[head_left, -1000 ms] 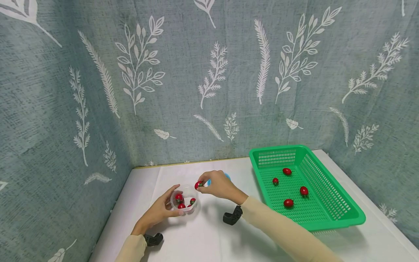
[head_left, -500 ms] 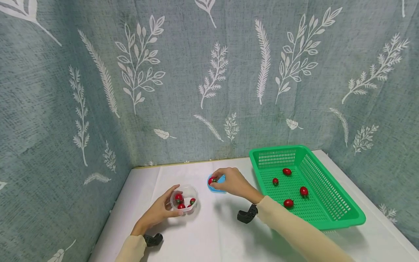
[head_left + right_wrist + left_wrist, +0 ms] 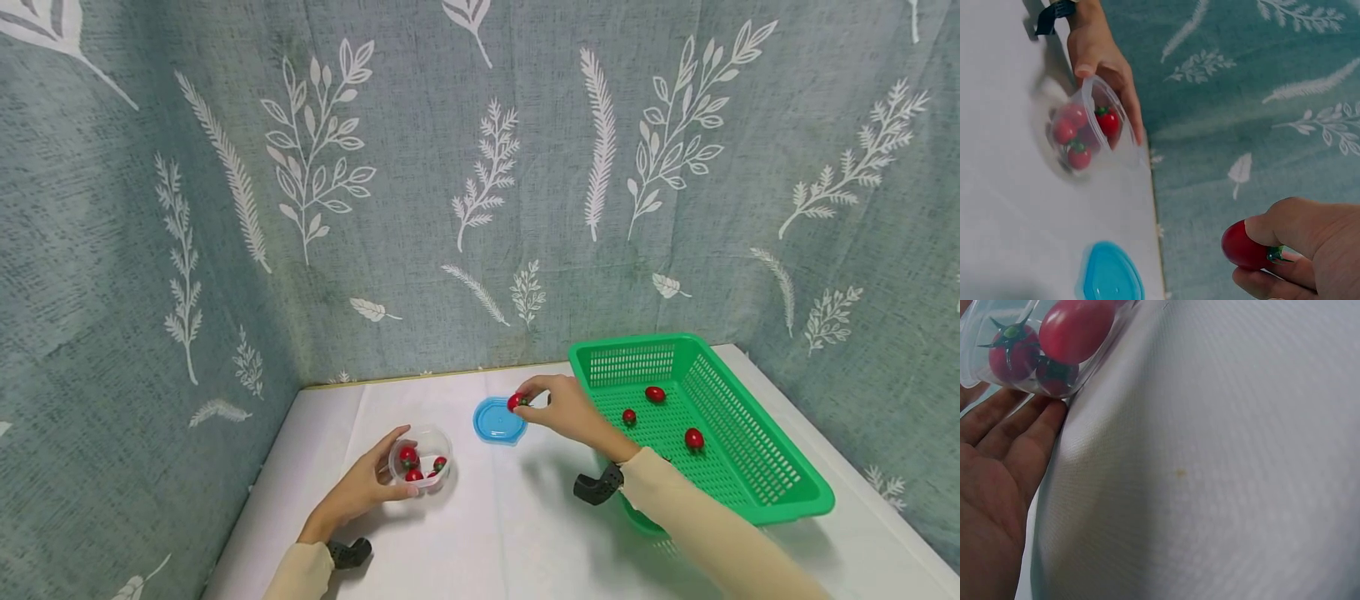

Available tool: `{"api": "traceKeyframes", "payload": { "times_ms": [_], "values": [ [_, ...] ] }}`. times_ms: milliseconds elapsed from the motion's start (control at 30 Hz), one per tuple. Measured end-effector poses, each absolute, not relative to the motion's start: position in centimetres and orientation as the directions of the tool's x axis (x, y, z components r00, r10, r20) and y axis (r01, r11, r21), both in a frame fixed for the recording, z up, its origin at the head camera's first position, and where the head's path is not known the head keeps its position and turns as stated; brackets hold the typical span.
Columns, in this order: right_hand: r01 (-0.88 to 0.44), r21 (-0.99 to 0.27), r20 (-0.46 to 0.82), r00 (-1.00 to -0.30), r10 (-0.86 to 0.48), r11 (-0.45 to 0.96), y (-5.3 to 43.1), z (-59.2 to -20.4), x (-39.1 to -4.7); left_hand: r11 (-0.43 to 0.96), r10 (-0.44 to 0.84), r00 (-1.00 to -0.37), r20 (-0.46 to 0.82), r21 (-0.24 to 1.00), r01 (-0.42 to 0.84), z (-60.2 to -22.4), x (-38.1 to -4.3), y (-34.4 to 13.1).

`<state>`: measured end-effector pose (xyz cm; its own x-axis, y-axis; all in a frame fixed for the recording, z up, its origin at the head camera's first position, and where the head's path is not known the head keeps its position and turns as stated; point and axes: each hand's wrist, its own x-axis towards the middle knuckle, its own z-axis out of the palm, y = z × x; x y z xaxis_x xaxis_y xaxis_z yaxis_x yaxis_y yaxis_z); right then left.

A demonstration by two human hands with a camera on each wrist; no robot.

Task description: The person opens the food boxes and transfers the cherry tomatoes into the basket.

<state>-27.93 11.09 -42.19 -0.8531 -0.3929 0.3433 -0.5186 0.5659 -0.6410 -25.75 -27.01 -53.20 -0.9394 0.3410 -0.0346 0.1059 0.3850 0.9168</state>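
My left hand (image 3: 363,485) holds a small clear plastic tub (image 3: 438,437) between thumb and fingers on the white table. Several red cherry tomatoes with green tops lie inside, and the left wrist view shows a red tomato (image 3: 1077,330) through the tub's wall. Out to the right, my right hand (image 3: 568,410) pinches one cherry tomato (image 3: 1241,245) between thumb and fingertips, its green stem end facing the palm. In the head view this tomato is just past the right edge of a blue lid (image 3: 497,422) lying on the table.
A green plastic basket (image 3: 812,498) with slotted walls stands at the right, and my right forearm overlaps its near left corner. Loose tomatoes, such as a red tomato (image 3: 694,439), lie in it. A leaf-patterned cloth (image 3: 420,200) hangs behind and to the sides.
My right hand has moved rightward with the tomato, from beside the tub across the blue lid toward the basket. My left hand and the tub have stayed in place.
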Motion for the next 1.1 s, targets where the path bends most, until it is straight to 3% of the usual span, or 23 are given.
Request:
{"api": "traceKeyframes", "payload": {
  "times_ms": [533,1100],
  "values": [
    [-0.365,-0.708,0.262,-0.931,-0.254,0.605,17.1,-42.0,-27.5,0.373,0.339,-0.94,-0.041,0.923,0.094,-53.2,-25.7,-27.1],
    [-0.285,-0.757,0.213,-0.958,-0.19,0.588,22.1,-43.0,-26.9,0.355,0.346,-0.937,-0.038,0.93,0.093,-53.4,-25.7,-27.2]
  ]
}}
